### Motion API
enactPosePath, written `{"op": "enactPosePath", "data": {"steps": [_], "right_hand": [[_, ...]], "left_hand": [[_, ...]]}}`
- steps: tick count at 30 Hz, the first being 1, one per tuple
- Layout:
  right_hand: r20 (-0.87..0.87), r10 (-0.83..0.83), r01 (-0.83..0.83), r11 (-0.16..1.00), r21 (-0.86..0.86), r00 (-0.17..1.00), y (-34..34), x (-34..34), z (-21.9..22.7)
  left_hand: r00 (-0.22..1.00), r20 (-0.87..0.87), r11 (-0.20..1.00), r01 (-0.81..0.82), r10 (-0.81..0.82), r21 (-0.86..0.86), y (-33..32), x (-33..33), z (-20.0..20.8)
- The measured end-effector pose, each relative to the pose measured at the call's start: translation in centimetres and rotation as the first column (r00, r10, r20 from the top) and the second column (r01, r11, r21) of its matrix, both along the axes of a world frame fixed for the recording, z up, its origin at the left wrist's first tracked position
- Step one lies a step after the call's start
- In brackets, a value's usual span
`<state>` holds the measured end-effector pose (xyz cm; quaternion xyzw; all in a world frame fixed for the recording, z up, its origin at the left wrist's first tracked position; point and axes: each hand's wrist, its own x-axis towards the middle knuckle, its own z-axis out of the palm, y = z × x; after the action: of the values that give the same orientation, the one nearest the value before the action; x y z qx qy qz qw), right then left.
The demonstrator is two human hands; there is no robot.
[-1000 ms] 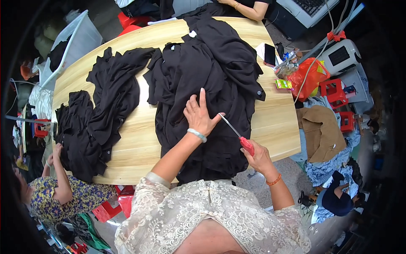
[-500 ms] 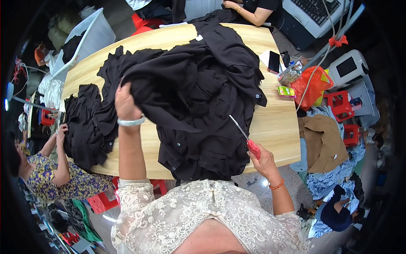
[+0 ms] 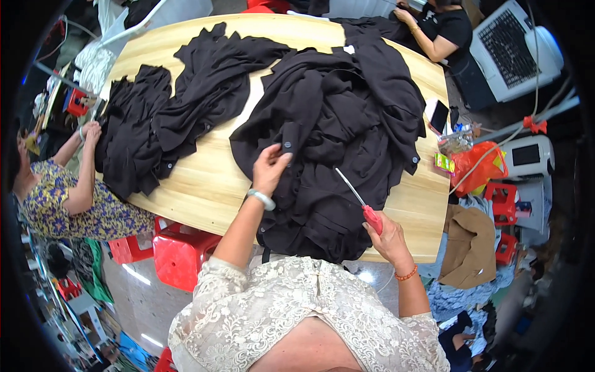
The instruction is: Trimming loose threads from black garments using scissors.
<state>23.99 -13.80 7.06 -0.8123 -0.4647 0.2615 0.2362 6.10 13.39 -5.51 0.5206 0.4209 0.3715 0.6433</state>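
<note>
A heap of black garments (image 3: 347, 124) with buttons lies on the wooden table before me. My left hand (image 3: 269, 168) is closed on a buttoned edge (image 3: 287, 139) of a black garment, pinched between thumb and fingers at the near left of the heap. The rest of that garment spreads among the others, so where it ends is hard to tell. In my right hand (image 3: 389, 237) is a pair of red-handled scissors (image 3: 372, 217). The thin metal blade points away to the upper left, over the near right of the heap.
More black garments (image 3: 204, 93) lie on the left of the table (image 3: 186, 201), where a person in a flowered top (image 3: 80, 198) stands. Another person (image 3: 443, 34) sits at the far right. A phone (image 3: 439, 116) and an orange-red bag (image 3: 477, 167) are right. Red stools (image 3: 180, 257) stand below.
My left hand has come down and right from the raised, spread cloth to the buttoned edge. The cloth now lies lower on the heap. The right hand keeps the scissors in place.
</note>
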Motion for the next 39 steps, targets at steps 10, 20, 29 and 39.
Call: {"op": "enactPosePath", "data": {"steps": [10, 20, 29, 39], "right_hand": [[0.111, 0.139, -0.118, 0.977, -0.175, 0.984, 5.5, -2.1, 2.2], [0.107, 0.131, -0.107, 0.973, -0.205, 0.986, 6.7, -1.3, 2.7], [0.045, 0.113, -0.103, 0.975, -0.197, 0.993, 6.5, -1.6, 2.3], [0.094, 0.181, -0.170, 0.978, -0.122, 0.979, 10.6, -1.6, 3.5]], "left_hand": [[0.998, -0.038, 0.981, 0.055, -0.048, 0.186, -1.3, 1.7, 0.6], [0.971, -0.043, 0.967, 0.237, -0.234, 0.096, -2.0, 0.1, -0.8], [0.856, 0.458, 0.558, 0.264, 0.241, -0.787, 5.5, 0.3, 1.0], [0.839, 0.485, 0.703, 0.190, 0.246, -0.685, 7.4, 1.0, -0.5]]}}
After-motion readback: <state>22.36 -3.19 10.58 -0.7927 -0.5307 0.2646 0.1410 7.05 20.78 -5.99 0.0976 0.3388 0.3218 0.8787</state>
